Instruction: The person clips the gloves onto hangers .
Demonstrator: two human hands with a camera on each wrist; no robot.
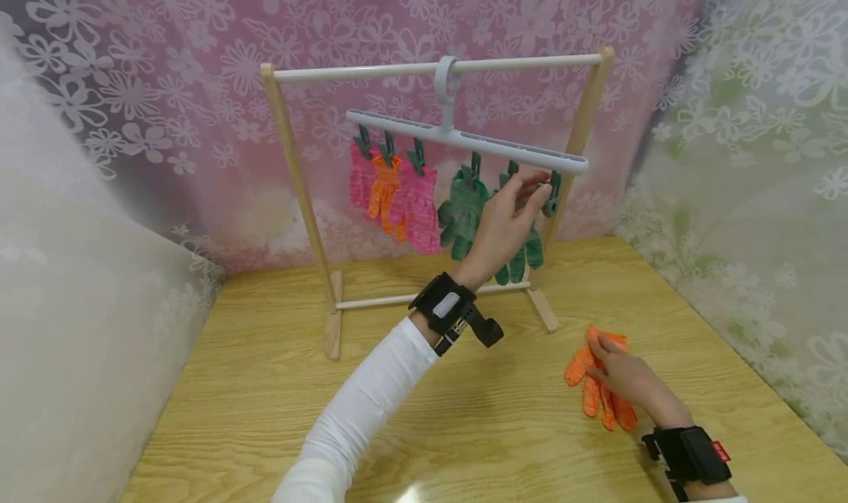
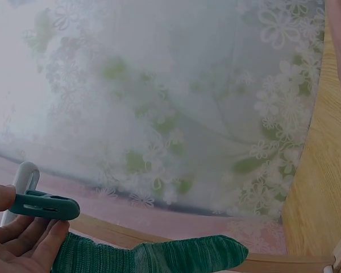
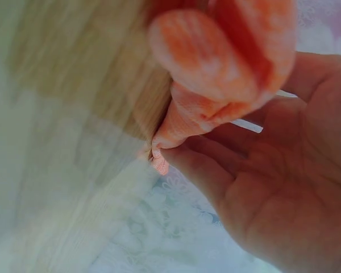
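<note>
My left hand [image 1: 503,227] is raised to the right end of the white hanger [image 1: 477,143]. Its thumb and fingers pinch a dark green clothespin [image 2: 45,205] that hangs there. Just beside that hand a green knitted glove [image 1: 534,251] hangs, partly hidden behind it; one glove finger stretches across the bottom of the left wrist view. Down on the table at the right, my right hand [image 1: 629,378] grips an orange knitted glove [image 1: 591,396] near its cuff. In the right wrist view the orange fabric [image 3: 210,57] bunches up beside the fingers.
The hanger tilts down to the right from a wooden rack's white rod [image 1: 371,71]. Clipped along it are pink gloves [image 1: 419,208], an orange glove [image 1: 384,186] and another green glove [image 1: 464,208]. Floral curtains [image 1: 748,194] enclose the wooden table [image 1: 265,414] at back and sides.
</note>
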